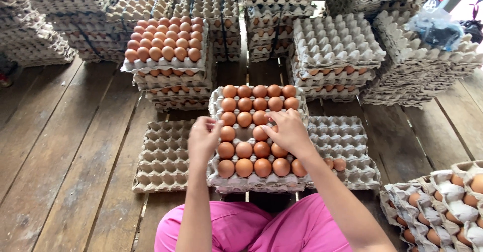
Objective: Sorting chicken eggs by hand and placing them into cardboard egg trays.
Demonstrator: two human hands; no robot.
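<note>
A grey pulp egg tray (216,99) full of brown eggs (245,104) lies on the wooden floor right in front of me, on top of other trays. My left hand (204,137) hovers over the tray's left edge, fingers curled; whether it holds an egg I cannot tell. My right hand (288,131) rests over the tray's right-middle part, fingers bent down onto the eggs there. Two eggs (334,163) sit in the tray to the right.
An empty tray (163,156) lies at left, a nearly empty one (347,136) at right. Behind stand a full stack of eggs (165,40) and piles of empty trays (334,43). More egg-filled trays (443,206) sit bottom right. My pink-clad legs (251,227) are below.
</note>
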